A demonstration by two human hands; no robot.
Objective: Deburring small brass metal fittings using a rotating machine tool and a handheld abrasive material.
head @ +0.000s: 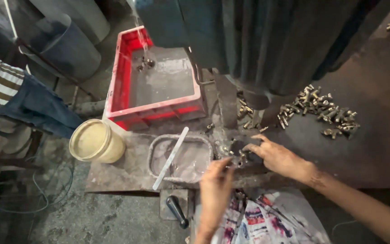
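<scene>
Both hands meet over a small brass fitting [239, 159] on the desk [375, 149] under the machine: the left hand [216, 180] pinches at it from below, the right hand [278, 158] fingers curled onto it; grip unclear.

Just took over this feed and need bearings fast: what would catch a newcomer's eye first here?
The red crate at upper centre-left, holding grey liquid, stands out most. Right of it, a heap of brass fittings lies on the dark table. At lower centre, both hands, left and right, meet over a small part under the machine, beside a grey tray with a stick and a cream bucket.
</scene>
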